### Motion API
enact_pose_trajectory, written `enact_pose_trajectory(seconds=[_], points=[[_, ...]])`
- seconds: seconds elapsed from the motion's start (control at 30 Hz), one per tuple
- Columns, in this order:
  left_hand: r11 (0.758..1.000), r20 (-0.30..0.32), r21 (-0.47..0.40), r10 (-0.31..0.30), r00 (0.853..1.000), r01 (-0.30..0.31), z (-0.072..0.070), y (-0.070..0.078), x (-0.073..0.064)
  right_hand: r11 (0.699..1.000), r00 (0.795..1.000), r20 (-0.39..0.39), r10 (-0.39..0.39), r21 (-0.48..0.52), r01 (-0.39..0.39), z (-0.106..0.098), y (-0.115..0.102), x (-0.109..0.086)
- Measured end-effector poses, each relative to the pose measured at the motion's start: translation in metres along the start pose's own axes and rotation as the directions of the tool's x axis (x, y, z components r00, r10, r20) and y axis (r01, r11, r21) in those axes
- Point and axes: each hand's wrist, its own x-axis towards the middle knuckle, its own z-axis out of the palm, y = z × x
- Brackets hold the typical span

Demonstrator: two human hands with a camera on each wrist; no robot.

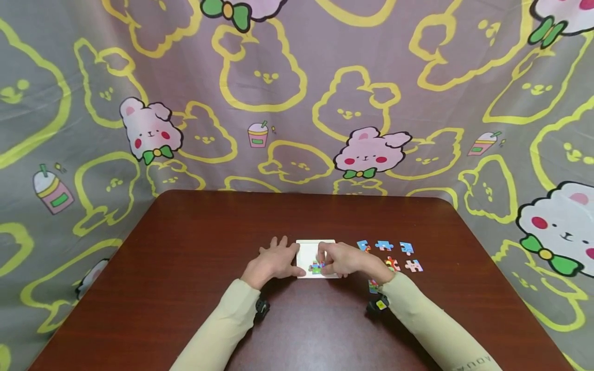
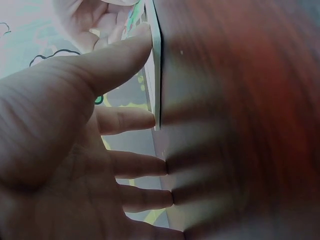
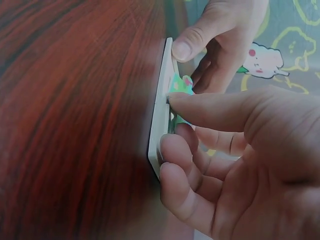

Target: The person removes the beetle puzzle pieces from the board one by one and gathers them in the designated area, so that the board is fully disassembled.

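A small white puzzle tray lies on the table between my hands. Inside its lower part sits a colourful jigsaw piece, mostly green; in the right wrist view the green piece stands up from the tray surface. My right hand pinches at the piece between thumb and curled forefinger, the forefinger's tip partly hidden. Its other fingers rest by the tray's right edge. My left hand steadies the left edge with thumb and forefinger, its remaining fingers spread straight on the tabletop.
Several loose jigsaw pieces lie right of the tray, among them a blue one, a pink one and a red-orange one. Another piece is partly covered by my right forearm. A patterned curtain hangs behind the brown table.
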Motion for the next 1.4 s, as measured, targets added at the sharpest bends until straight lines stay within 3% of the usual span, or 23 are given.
enact_pose_trajectory(seconds=[0.53, 0.97, 1.4], points=[[1.000, 0.001, 0.002, -0.006, 1.000, 0.006, -0.004, 0.002, 0.000, 0.988, 0.987, -0.100, -0.125, -0.103, 0.115, -0.004, -0.001, -0.004], [1.000, -0.010, 0.001, 0.005, 1.000, -0.005, -0.003, 0.002, 0.001, 0.988, 0.993, -0.026, -0.115, 0.097, 0.117, -0.029, 0.007, -0.022], [1.000, 0.005, -0.016, 0.020, 1.000, -0.019, -0.003, 0.000, 0.000, 0.989, 0.996, -0.004, -0.090, 0.119, 0.090, -0.049, 0.033, -0.055]])
